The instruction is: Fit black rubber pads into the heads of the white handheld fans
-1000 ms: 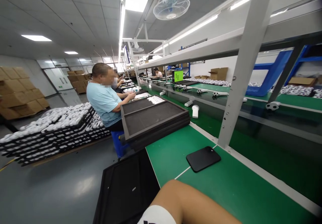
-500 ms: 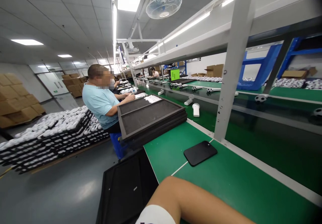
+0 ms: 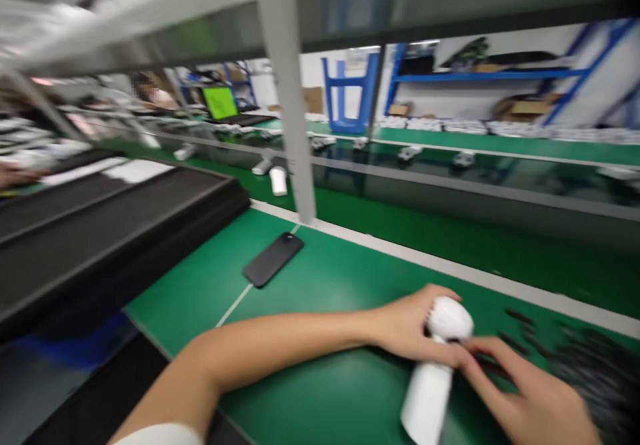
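A white handheld device (image 3: 429, 398) with a round head and a straight handle is held a little above the green worktop (image 3: 325, 392). My left hand (image 3: 407, 325) is closed around its neck, thumb across the front and fingers behind the head. From the right, my right hand (image 3: 530, 385) meets the device just below the head, thumb and forefinger pinched together. Whatever sits in that pinch is too small and blurred to make out. Many small black pieces (image 3: 595, 365) lie in a loose heap beside and beyond my right hand.
A black phone (image 3: 274, 258) lies left of my forearm. Stacked black trays (image 3: 125, 212) stand at the left, near a co-worker's hand (image 3: 17, 173). Beyond a white post (image 3: 293, 112), a dark green line carries several similar devices (image 3: 279, 182). A blue stool (image 3: 353, 95) stands behind.
My view has swung right and down, bringing both hands, the white device and the black pieces into sight. The phone and trays now appear further left. The seated co-worker is mostly out of frame.
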`<move>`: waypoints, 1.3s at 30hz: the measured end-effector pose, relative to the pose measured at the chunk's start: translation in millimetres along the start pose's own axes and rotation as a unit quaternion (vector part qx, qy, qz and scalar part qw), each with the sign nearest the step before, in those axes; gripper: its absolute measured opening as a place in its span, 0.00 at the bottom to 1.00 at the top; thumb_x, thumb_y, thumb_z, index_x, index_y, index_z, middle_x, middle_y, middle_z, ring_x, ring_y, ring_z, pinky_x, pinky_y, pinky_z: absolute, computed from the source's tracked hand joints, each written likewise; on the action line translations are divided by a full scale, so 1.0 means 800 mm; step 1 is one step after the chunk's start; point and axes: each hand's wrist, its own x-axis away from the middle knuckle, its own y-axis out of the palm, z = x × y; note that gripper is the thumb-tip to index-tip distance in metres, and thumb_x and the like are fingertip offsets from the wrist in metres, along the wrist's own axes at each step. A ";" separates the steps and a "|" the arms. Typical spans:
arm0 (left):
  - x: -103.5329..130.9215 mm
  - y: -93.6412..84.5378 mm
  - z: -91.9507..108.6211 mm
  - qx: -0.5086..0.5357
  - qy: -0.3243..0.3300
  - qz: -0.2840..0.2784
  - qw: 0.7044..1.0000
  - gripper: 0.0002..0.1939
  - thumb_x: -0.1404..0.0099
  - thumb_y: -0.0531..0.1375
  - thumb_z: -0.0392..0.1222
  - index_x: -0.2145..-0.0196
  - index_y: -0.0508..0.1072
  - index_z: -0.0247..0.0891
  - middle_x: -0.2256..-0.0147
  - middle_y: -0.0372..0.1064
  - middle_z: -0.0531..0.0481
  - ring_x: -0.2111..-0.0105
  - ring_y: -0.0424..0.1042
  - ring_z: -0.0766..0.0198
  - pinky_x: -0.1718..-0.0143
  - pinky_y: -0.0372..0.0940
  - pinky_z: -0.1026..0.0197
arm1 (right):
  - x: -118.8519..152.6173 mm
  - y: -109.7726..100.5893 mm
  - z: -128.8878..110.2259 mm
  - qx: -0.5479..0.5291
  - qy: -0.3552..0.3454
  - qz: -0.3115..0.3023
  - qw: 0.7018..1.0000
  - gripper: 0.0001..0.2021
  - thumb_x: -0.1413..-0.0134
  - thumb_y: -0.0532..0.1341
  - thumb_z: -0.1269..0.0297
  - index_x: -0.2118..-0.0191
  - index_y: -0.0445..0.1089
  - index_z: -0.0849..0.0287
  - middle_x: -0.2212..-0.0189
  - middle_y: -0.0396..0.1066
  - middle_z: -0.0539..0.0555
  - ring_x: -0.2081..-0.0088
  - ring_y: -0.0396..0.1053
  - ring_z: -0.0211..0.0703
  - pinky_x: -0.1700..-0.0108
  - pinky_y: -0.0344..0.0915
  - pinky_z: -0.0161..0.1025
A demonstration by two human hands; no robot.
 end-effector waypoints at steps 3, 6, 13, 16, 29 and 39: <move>0.004 -0.008 -0.001 -0.017 -0.005 -0.011 1.000 0.37 0.37 0.63 0.47 0.34 0.57 0.36 0.51 0.67 0.41 0.55 0.68 0.54 0.51 0.66 0.52 | 0.008 -0.016 0.006 0.014 0.015 -0.045 0.999 0.11 0.28 0.57 0.53 0.57 0.71 0.52 0.64 0.80 0.53 0.65 0.81 0.50 0.65 0.75 0.40; 0.009 -0.011 0.010 -0.023 -0.037 -0.012 0.999 0.28 0.32 0.51 0.40 0.35 0.58 0.38 0.48 0.66 0.42 0.50 0.66 0.53 0.44 0.61 0.49 | 0.004 -0.013 0.004 0.004 0.012 -0.047 0.999 0.07 0.27 0.58 0.59 0.55 0.70 0.53 0.62 0.80 0.54 0.64 0.80 0.49 0.62 0.75 0.41; 0.010 -0.006 0.016 -0.028 -0.046 -0.003 0.999 0.26 0.30 0.50 0.43 0.36 0.57 0.38 0.48 0.66 0.44 0.49 0.66 0.53 0.43 0.59 0.50 | 0.005 -0.006 0.006 -0.050 0.002 -0.062 0.997 0.05 0.26 0.57 0.63 0.51 0.68 0.54 0.59 0.78 0.53 0.62 0.79 0.45 0.60 0.74 0.40; 0.009 -0.006 0.013 -0.020 -0.045 -0.006 0.999 0.26 0.29 0.50 0.43 0.36 0.57 0.38 0.47 0.66 0.43 0.49 0.65 0.53 0.42 0.59 0.50 | 0.006 -0.007 0.008 -0.010 -0.030 -0.056 0.998 0.11 0.25 0.56 0.65 0.42 0.65 0.54 0.58 0.78 0.54 0.60 0.78 0.46 0.59 0.72 0.40; 0.010 -0.008 0.010 0.008 -0.055 0.005 0.998 0.25 0.31 0.51 0.41 0.37 0.60 0.41 0.52 0.66 0.48 0.54 0.65 0.56 0.48 0.60 0.54 | 0.006 -0.017 0.002 -0.156 0.065 -0.082 0.982 0.06 0.24 0.49 0.65 0.55 0.60 0.52 0.54 0.69 0.56 0.57 0.71 0.45 0.56 0.72 0.41; 0.010 -0.008 0.013 0.021 -0.059 0.003 0.998 0.24 0.31 0.51 0.40 0.38 0.60 0.41 0.54 0.65 0.49 0.57 0.64 0.57 0.51 0.59 0.55 | 0.004 -0.019 0.006 -0.216 0.143 -0.091 0.962 0.07 0.30 0.61 0.58 0.57 0.74 0.52 0.60 0.76 0.52 0.61 0.75 0.43 0.59 0.78 0.35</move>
